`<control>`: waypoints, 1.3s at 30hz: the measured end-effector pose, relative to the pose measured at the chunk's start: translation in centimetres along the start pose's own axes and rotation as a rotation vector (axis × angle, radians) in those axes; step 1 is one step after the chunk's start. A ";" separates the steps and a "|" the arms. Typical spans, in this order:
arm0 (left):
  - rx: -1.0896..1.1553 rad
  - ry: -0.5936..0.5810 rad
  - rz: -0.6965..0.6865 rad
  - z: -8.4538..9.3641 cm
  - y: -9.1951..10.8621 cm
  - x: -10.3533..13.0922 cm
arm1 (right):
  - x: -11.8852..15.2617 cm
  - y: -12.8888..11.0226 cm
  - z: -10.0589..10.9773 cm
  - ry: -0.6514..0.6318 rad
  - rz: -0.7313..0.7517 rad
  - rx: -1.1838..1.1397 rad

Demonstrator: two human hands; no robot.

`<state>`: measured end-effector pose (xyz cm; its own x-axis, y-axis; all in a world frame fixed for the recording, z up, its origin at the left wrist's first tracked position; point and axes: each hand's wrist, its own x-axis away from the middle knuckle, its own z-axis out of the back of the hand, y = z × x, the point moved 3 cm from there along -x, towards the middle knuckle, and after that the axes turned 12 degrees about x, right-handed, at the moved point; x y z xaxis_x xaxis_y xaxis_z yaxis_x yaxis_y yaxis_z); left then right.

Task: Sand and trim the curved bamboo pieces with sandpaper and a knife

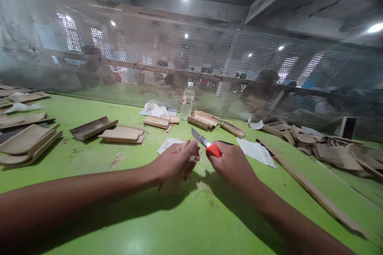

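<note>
My right hand is closed round the orange-red handle of a knife, its metal blade pointing up and to the left. Close beside it, my left hand grips a small tan bamboo piece; most of that piece is hidden by the fingers. The blade tip stands just beyond the left thumb, and I cannot tell whether it touches the piece. Behind the left hand, a printed paper card lies on the green table.
Curved bamboo pieces lie at left, and a bamboo heap is at right beside a long strip. A water bottle stands before a perforated metal screen, with people behind it. White paper lies right of the knife.
</note>
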<state>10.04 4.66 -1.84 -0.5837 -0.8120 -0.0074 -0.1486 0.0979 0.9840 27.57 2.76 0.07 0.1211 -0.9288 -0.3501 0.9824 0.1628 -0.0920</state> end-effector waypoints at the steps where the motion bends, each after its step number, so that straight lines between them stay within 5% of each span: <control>1: 0.092 0.024 0.004 0.0 0.2 -0.1 | 0.0 0.1 0.0 0.019 -0.010 -0.054; 5: 0.371 0.175 -0.056 0.9 1.2 -1.1 | 0.2 -0.1 -0.1 0.071 -0.009 -0.252; 10: 0.378 0.256 -0.092 2.0 1.2 -1.8 | 1.2 -1.9 -0.7 0.028 0.110 -0.324; 15: 0.376 0.138 -0.063 1.7 0.5 -1.6 | 1.4 -2.2 -1.3 0.013 0.195 -0.207; 23: 0.458 0.063 -0.055 3.3 2.6 -2.3 | -1.3 2.2 0.8 0.285 0.175 -0.155; 32: -0.495 -0.245 0.100 3.2 3.6 -1.2 | -1.8 2.4 0.9 0.176 0.306 -0.221; 39: -0.201 -0.259 0.169 1.7 1.0 -0.9 | -1.2 1.4 0.4 0.117 0.293 -0.255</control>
<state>9.09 6.50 -1.12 -0.7731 -0.6189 0.1391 0.1123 0.0823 0.9903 28.83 3.98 0.78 0.3589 -0.7893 -0.4981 0.8402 0.5057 -0.1959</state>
